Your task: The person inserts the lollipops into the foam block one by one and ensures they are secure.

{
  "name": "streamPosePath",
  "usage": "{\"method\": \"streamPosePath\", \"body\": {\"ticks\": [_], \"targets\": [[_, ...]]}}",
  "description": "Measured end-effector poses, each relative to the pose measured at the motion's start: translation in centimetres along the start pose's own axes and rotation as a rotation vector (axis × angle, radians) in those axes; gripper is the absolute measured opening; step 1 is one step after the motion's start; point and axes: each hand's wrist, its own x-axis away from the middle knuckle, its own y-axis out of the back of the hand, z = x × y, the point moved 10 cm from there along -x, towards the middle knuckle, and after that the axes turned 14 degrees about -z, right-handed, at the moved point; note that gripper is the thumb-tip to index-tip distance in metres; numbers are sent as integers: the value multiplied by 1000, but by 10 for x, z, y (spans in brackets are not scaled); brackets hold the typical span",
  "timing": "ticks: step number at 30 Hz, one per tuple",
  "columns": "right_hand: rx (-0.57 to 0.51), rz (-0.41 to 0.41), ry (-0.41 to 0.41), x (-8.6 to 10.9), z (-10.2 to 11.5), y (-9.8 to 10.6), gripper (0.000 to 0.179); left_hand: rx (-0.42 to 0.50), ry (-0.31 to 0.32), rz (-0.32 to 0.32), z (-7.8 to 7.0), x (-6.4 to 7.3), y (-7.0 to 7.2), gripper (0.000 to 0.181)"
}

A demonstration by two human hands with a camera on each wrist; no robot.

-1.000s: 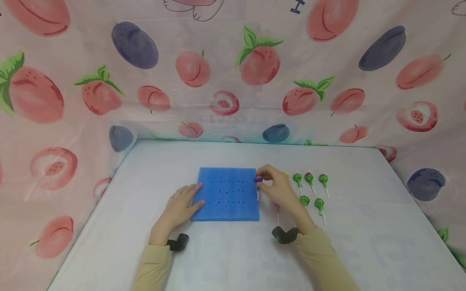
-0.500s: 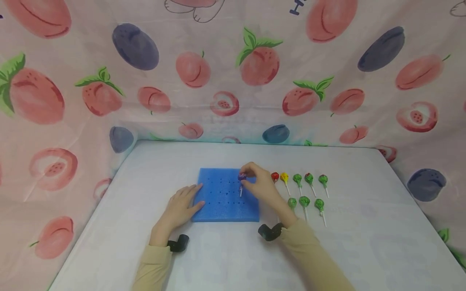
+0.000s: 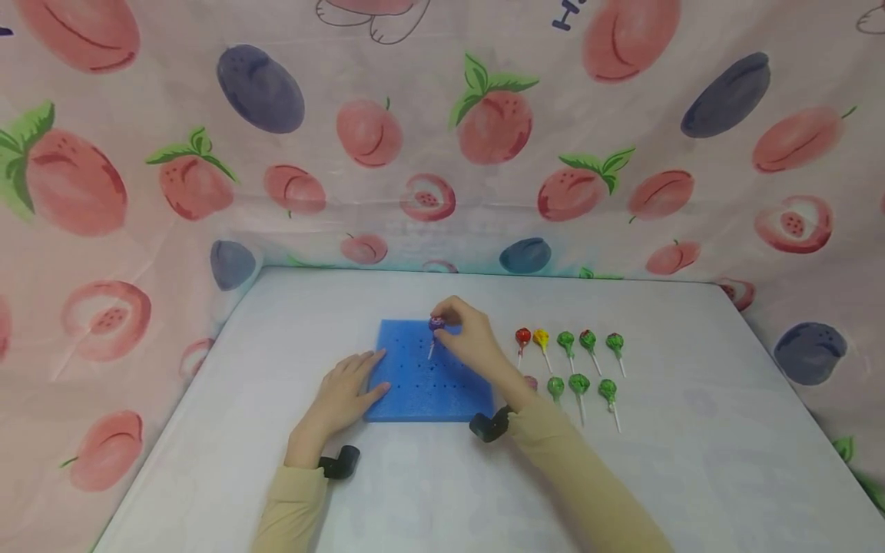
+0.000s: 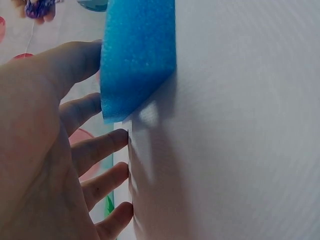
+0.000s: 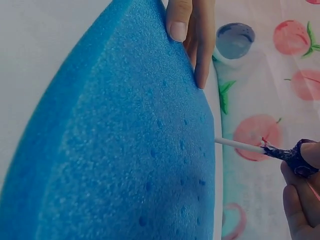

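A square blue foam block (image 3: 415,403) with rows of small holes lies on the white table. Along its left edge rests my left hand (image 3: 339,393), thumb and fingertips touching the foam, fingers fairly straight. My right hand (image 3: 473,342) pinches a purple-wrapped lollipop (image 3: 435,323) by its head over the block's upper middle. The lollipop's white stick (image 5: 240,145) points at the holed face in the right wrist view; whether its tip touches the foam I cannot tell. The left wrist view has the foam block (image 4: 140,55) beside the spread left fingers (image 4: 100,147).
Right of the block, lollipops lie in two rows. The back row has a red lollipop (image 3: 522,336), a yellow lollipop (image 3: 541,338) and several green ones. A pink lollipop (image 3: 530,382), partly behind the right arm, and green lollipops (image 3: 579,384) form the front row.
My right hand has carried the purple lollipop leftward from the block's right edge to over its upper middle. The left hand has stayed on the foam.
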Motion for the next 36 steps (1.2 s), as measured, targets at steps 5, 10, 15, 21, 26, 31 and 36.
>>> {"method": "streamPosePath", "body": {"ticks": [5, 10, 15, 21, 26, 31, 36], "targets": [[-10, -15, 15, -11, 1, -12, 22, -4, 7, 6, 1, -2, 0, 62], [-47, -37, 62, -21, 8, -22, 21, -6, 6, 11, 1, -3, 0, 63], [-44, -40, 65, -30, 11, -34, 20, -8, 1, 12, 2, -6, 2, 62], [-43, -39, 49, -37, 10, -45, 19, -5, -1, 19, 2, -8, 3, 62], [-45, -39, 50, -40, 8, -54, 20, -11, -4, 23, 2, -9, 3, 62], [-20, -28, 42, -41, 3, -63, 20, -16, -7, 19, 3, -10, 3, 62], [5, -19, 74, -39, 8, -67, 19, -15, -4, 24, 4, -10, 1, 63]]}}
